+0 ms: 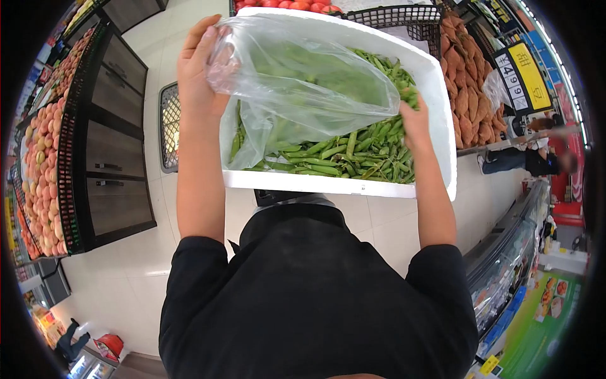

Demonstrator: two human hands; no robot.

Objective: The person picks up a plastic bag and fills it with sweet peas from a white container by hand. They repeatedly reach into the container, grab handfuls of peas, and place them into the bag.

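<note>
Your left hand (pixel 197 66) is clenched on the mouth of the clear plastic bag (pixel 303 82), held over the white foam box (pixel 435 95), while your right hand (pixel 413 120) grasps green pea pods (pixel 353 155) inside that box.

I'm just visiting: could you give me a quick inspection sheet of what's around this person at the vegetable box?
Surface: white foam box, filled with produce.
Job's things: green pea pods in the box; clear plastic bag held open above them, some pods inside.
Clutter: nothing seen.
Grippers: left hand grips the bag's edge; right hand is among the pods.
Cables: nothing seen.
Surroundings: peaches on the left shelf, tomatoes beyond, yellow price sign, another person at right.
</note>
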